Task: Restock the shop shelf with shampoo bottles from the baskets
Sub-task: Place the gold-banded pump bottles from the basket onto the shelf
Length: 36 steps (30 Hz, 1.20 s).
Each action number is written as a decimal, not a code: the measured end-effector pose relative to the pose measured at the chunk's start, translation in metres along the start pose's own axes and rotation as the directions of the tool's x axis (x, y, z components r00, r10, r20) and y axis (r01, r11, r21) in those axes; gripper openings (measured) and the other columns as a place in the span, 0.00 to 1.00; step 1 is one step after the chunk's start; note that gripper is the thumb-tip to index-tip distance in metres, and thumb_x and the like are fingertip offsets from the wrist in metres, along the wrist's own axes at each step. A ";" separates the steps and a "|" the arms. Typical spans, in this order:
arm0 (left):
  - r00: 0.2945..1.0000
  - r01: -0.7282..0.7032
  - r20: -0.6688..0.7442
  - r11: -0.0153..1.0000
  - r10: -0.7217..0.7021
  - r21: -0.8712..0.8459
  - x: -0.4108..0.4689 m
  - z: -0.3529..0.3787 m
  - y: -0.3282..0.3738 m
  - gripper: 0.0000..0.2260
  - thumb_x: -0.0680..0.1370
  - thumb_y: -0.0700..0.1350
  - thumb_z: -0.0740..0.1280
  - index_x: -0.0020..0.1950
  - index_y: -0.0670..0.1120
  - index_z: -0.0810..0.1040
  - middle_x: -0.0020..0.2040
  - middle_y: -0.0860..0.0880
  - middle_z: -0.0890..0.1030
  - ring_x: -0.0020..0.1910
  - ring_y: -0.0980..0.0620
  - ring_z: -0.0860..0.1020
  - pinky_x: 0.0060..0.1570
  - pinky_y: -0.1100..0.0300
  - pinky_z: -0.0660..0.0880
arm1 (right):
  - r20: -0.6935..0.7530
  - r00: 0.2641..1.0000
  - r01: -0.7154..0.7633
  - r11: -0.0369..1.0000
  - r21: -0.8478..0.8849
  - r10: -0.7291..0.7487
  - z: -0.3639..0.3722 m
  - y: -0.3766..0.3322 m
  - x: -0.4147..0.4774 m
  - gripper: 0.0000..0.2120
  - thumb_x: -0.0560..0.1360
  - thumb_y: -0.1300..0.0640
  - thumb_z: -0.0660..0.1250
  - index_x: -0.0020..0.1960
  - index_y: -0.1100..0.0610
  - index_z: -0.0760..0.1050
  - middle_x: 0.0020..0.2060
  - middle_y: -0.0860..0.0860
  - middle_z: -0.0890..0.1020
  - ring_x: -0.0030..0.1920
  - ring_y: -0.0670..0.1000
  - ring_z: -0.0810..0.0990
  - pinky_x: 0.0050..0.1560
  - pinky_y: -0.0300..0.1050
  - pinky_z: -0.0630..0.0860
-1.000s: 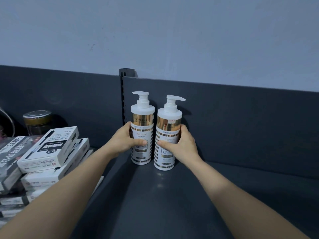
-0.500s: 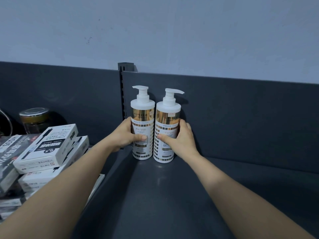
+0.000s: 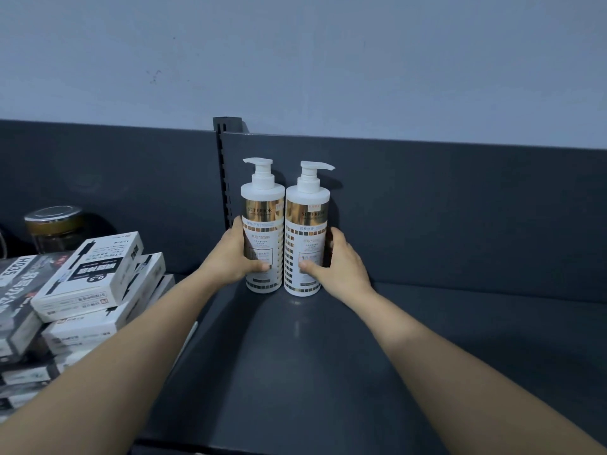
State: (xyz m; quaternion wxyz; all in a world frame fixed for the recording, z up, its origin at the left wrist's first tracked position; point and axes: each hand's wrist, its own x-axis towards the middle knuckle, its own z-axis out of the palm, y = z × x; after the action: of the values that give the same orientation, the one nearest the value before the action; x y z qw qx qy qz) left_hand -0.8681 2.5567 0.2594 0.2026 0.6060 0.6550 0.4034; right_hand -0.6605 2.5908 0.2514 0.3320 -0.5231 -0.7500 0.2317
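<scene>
Far out to the left of my left grip, white and black boxes [image 3: 88,274] sit stacked, with a lidded jar [image 3: 54,226] behind them. My left grip [image 3: 235,257] is wrapped round the left shampoo bottle [image 3: 264,224], thumb across the front label, fingers round the back. Just behind it runs the slotted upright [image 3: 225,172]. The bottle stands upright on the dark shelf [image 3: 295,372], touching the right shampoo bottle [image 3: 307,231], and their nozzles point apart. My right grip [image 3: 338,267] curls round that one from its right side, thumb on the label.
</scene>
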 end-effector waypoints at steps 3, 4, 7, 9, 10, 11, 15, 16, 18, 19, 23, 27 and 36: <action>0.993 0.118 -0.030 0.962 -0.114 0.246 -0.010 0.005 -0.003 0.35 0.68 0.44 0.78 0.68 0.44 0.62 0.65 0.44 0.70 0.63 0.45 0.72 0.59 0.51 0.73 | 0.057 0.998 0.000 0.983 -0.185 0.011 -0.007 0.010 -0.016 0.41 0.72 0.44 0.72 0.77 0.55 0.57 0.72 0.53 0.69 0.72 0.54 0.67 0.67 0.51 0.69; 0.988 0.154 -0.036 0.931 -0.150 0.330 -0.016 0.007 -0.003 0.32 0.69 0.46 0.77 0.67 0.43 0.63 0.64 0.43 0.69 0.62 0.44 0.72 0.58 0.52 0.73 | 0.079 0.997 0.005 0.972 -0.236 0.014 -0.011 0.014 -0.021 0.40 0.72 0.44 0.72 0.77 0.55 0.57 0.73 0.53 0.68 0.72 0.55 0.66 0.68 0.51 0.68; 0.983 0.168 -0.026 0.835 -0.181 0.524 -0.034 0.014 0.000 0.28 0.74 0.49 0.72 0.67 0.43 0.63 0.64 0.41 0.69 0.63 0.42 0.70 0.59 0.50 0.72 | 0.125 0.992 0.022 0.933 -0.360 0.025 -0.024 0.023 -0.041 0.38 0.75 0.45 0.69 0.77 0.56 0.57 0.74 0.53 0.66 0.74 0.55 0.63 0.69 0.51 0.67; 0.986 0.143 -0.019 0.785 -0.166 0.602 -0.046 0.019 0.003 0.25 0.76 0.50 0.69 0.67 0.44 0.64 0.64 0.42 0.69 0.64 0.42 0.68 0.60 0.48 0.72 | 0.151 0.988 0.044 0.903 -0.428 0.023 -0.034 0.027 -0.054 0.35 0.76 0.45 0.68 0.76 0.55 0.59 0.74 0.52 0.65 0.74 0.55 0.61 0.69 0.51 0.66; 0.988 0.126 -0.011 0.762 -0.154 0.635 -0.052 0.022 0.006 0.23 0.76 0.50 0.68 0.67 0.44 0.64 0.65 0.43 0.69 0.65 0.43 0.68 0.60 0.48 0.72 | 0.164 0.986 0.057 0.890 -0.453 0.021 -0.039 0.030 -0.061 0.33 0.76 0.45 0.67 0.76 0.55 0.60 0.74 0.52 0.65 0.74 0.54 0.61 0.69 0.51 0.66; 0.990 0.103 0.000 0.738 -0.138 0.667 -0.058 0.025 0.009 0.23 0.77 0.50 0.67 0.67 0.44 0.65 0.65 0.43 0.69 0.66 0.43 0.68 0.60 0.49 0.72 | 0.173 0.985 0.068 0.878 -0.473 0.017 -0.045 0.033 -0.069 0.32 0.77 0.45 0.67 0.76 0.55 0.61 0.73 0.52 0.66 0.74 0.54 0.60 0.70 0.51 0.65; 0.998 -0.009 0.045 0.654 -0.038 0.757 -0.085 0.046 0.036 0.20 0.77 0.52 0.66 0.65 0.44 0.69 0.64 0.46 0.72 0.65 0.45 0.70 0.61 0.50 0.71 | 0.183 0.983 0.090 0.843 -0.531 0.011 -0.074 0.047 -0.105 0.32 0.77 0.45 0.65 0.76 0.54 0.60 0.74 0.52 0.64 0.75 0.53 0.59 0.72 0.49 0.62; 0.998 -0.036 0.055 0.634 -0.011 0.773 -0.094 0.053 0.045 0.20 0.77 0.52 0.66 0.65 0.44 0.69 0.64 0.46 0.72 0.64 0.45 0.71 0.61 0.50 0.70 | 0.178 0.984 0.086 0.837 -0.540 0.014 -0.083 0.051 -0.115 0.32 0.77 0.45 0.65 0.77 0.54 0.60 0.75 0.52 0.64 0.75 0.54 0.59 0.72 0.50 0.62; 0.996 -0.085 0.073 0.602 0.044 0.794 -0.114 0.068 0.064 0.19 0.77 0.51 0.65 0.65 0.44 0.70 0.63 0.45 0.74 0.63 0.44 0.72 0.59 0.50 0.69 | 0.159 0.987 0.064 0.832 -0.552 0.030 -0.103 0.060 -0.136 0.32 0.77 0.45 0.66 0.77 0.54 0.60 0.75 0.53 0.64 0.75 0.54 0.58 0.72 0.51 0.63; 0.994 -0.107 0.084 0.592 0.066 0.799 -0.124 0.076 0.073 0.18 0.78 0.51 0.65 0.64 0.43 0.70 0.63 0.45 0.74 0.63 0.43 0.72 0.59 0.50 0.69 | 0.147 0.989 0.052 0.828 -0.558 0.037 -0.113 0.065 -0.147 0.32 0.77 0.45 0.66 0.76 0.54 0.60 0.74 0.53 0.64 0.75 0.55 0.58 0.71 0.51 0.64; 0.981 -0.193 0.152 0.581 0.118 0.791 -0.163 0.106 0.110 0.19 0.77 0.51 0.66 0.64 0.43 0.69 0.63 0.43 0.73 0.64 0.43 0.71 0.59 0.50 0.68 | 0.104 0.992 0.005 0.810 -0.587 0.069 -0.150 0.082 -0.198 0.32 0.77 0.45 0.66 0.76 0.55 0.62 0.73 0.54 0.65 0.74 0.56 0.60 0.69 0.53 0.66; 0.955 -0.295 0.221 0.580 0.196 0.760 -0.192 0.138 0.141 0.24 0.77 0.52 0.66 0.69 0.43 0.68 0.67 0.43 0.72 0.68 0.44 0.68 0.65 0.50 0.67 | 0.049 0.990 -0.077 0.791 -0.607 0.134 -0.184 0.101 -0.247 0.31 0.77 0.45 0.67 0.75 0.55 0.62 0.72 0.54 0.67 0.73 0.56 0.61 0.68 0.53 0.68; 0.833 -0.549 0.368 0.542 0.413 0.636 -0.245 0.204 0.201 0.23 0.77 0.51 0.66 0.69 0.44 0.68 0.66 0.45 0.74 0.69 0.45 0.67 0.67 0.50 0.66 | -0.094 0.950 -0.295 0.758 -0.582 0.298 -0.230 0.140 -0.345 0.28 0.76 0.49 0.67 0.73 0.57 0.64 0.67 0.56 0.70 0.70 0.57 0.64 0.66 0.52 0.69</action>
State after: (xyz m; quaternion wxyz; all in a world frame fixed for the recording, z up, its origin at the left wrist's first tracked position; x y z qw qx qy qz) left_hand -0.5421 2.3680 0.2393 -0.1142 0.8243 0.5457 0.0988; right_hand -0.3221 2.3157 0.2210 0.1110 -0.7113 -0.6930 0.0383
